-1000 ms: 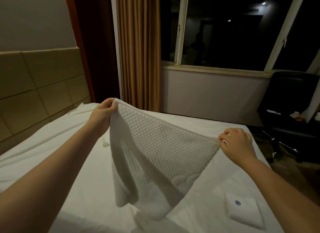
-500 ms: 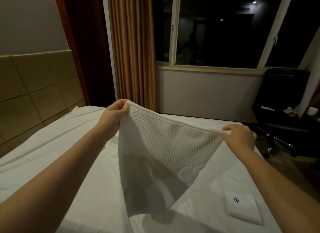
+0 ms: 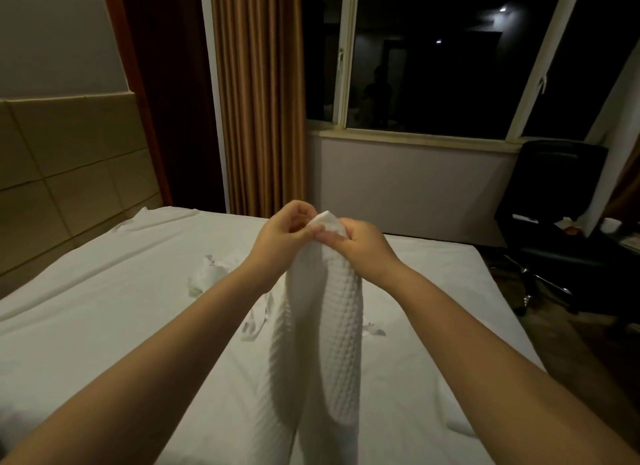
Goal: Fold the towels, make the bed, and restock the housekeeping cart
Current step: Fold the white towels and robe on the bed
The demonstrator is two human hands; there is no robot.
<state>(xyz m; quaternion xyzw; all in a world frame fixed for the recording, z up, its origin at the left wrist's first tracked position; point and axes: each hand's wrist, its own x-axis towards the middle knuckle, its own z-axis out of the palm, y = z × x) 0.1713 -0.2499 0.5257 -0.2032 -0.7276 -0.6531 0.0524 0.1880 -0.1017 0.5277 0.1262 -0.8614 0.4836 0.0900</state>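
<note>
Together, left hand (image 3: 281, 236) and right hand (image 3: 364, 247) pinch towel (image 3: 337, 329).

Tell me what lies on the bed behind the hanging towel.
On the bed sheet, crumpled white cloth shows left of the towel, with a scrap at its right. Whatever lies directly behind the towel is covered.

Your left hand (image 3: 280, 236) and right hand (image 3: 360, 246) touch above the bed (image 3: 104, 308), both pinching the top edge of a white waffle-weave towel (image 3: 332, 343) that hangs doubled down onto it. A crumpled white cloth (image 3: 207, 274) lies beyond your left wrist, and a black office chair (image 3: 561, 194) stands near the dark window (image 3: 433, 66).
</note>
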